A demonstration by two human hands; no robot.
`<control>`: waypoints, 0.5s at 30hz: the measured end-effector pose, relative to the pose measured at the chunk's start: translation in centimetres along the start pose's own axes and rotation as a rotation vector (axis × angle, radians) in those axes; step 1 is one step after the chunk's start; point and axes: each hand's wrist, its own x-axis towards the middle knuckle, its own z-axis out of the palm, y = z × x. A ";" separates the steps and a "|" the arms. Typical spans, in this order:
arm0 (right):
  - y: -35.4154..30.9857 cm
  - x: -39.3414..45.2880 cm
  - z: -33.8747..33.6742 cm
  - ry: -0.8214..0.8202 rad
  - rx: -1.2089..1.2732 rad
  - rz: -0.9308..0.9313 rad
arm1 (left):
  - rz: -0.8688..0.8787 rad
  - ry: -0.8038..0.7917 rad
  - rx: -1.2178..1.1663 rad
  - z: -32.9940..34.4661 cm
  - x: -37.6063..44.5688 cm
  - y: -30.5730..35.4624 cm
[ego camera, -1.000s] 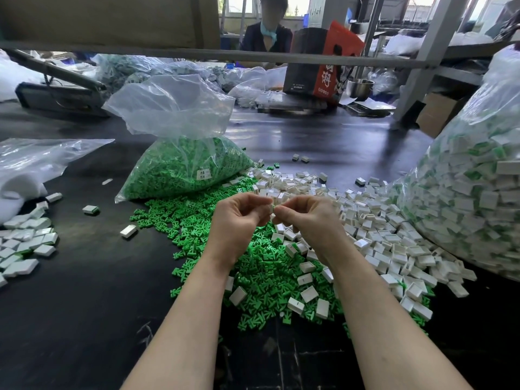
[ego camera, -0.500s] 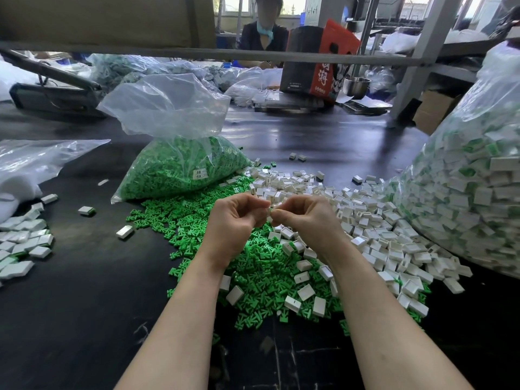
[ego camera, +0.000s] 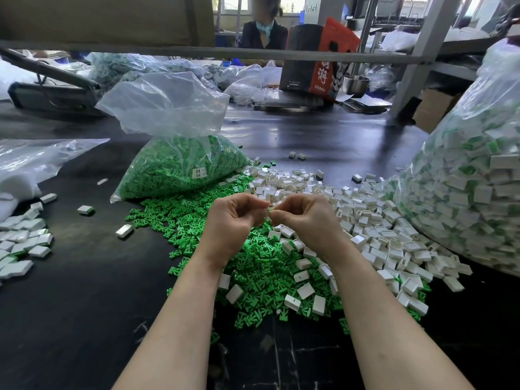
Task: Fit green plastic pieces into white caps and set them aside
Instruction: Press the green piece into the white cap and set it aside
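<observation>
My left hand (ego camera: 233, 223) and my right hand (ego camera: 306, 220) meet fingertip to fingertip above the piles, fingers curled. Between them they pinch a small white cap (ego camera: 268, 211) with a bit of green at it; most of it is hidden by the fingers. Below the hands lies a heap of loose green plastic pieces (ego camera: 253, 266). A spread of loose white caps (ego camera: 365, 220) lies to the right of it. Fitted caps (ego camera: 19, 243) lie in a group at the far left of the black table (ego camera: 84, 305).
An open clear bag of green pieces (ego camera: 180, 167) stands behind the heap. A big clear bag of fitted caps (ego camera: 472, 192) fills the right side. A crumpled clear bag (ego camera: 33, 161) lies at left. A metal bar (ego camera: 253, 53) crosses overhead; a person sits beyond it.
Both hands stay together at the same spot, fingertips working the small piece between them. The view has shifted only slightly.
</observation>
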 end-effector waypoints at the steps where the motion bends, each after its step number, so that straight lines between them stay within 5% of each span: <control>1: 0.0 0.0 0.0 0.001 -0.013 -0.003 | 0.000 -0.001 0.005 0.0 0.0 0.0; 10: 0.1 0.0 0.1 -0.009 -0.060 -0.050 | 0.023 -0.005 0.005 -0.1 -0.1 -0.1; 15: -0.4 0.1 0.3 -0.004 0.079 -0.063 | -0.073 0.087 -0.198 -0.1 0.0 -0.3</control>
